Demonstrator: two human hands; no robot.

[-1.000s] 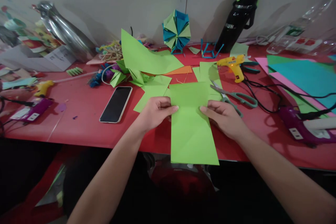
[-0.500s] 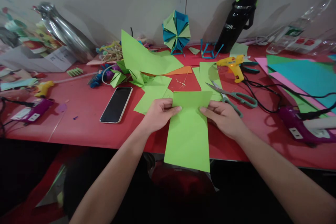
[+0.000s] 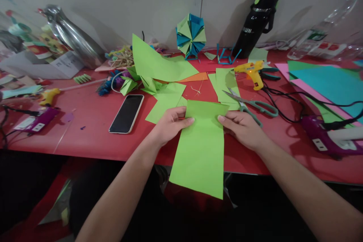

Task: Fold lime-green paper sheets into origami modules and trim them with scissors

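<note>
A long green paper sheet [image 3: 198, 151] hangs over the table's front edge, its lower end toward me. My left hand [image 3: 174, 123] pinches its left side near the top, thumb on the front face. On the right side my right hand [image 3: 239, 124] pinches it the same way. Behind the left hand lie more green paper pieces [image 3: 167, 100]. Grey-handled scissors [image 3: 262, 107] rest just beyond my right hand, partly over green strips [image 3: 227, 83]. A phone [image 3: 126, 114] lies to the left of my left hand.
A yellow glue gun [image 3: 251, 72] with black cables sits behind the scissors. Purple power strips [image 3: 320, 134] are at both sides. A black bottle [image 3: 256, 22], a steel jug [image 3: 72, 36] and a blue-green paper wheel [image 3: 191, 36] stand along the wall. Coloured sheets [image 3: 334, 83] lie right.
The lower end of the held green sheet has swung slightly left and nearer to me. Both hands keep their pinch. The view has shifted slightly.
</note>
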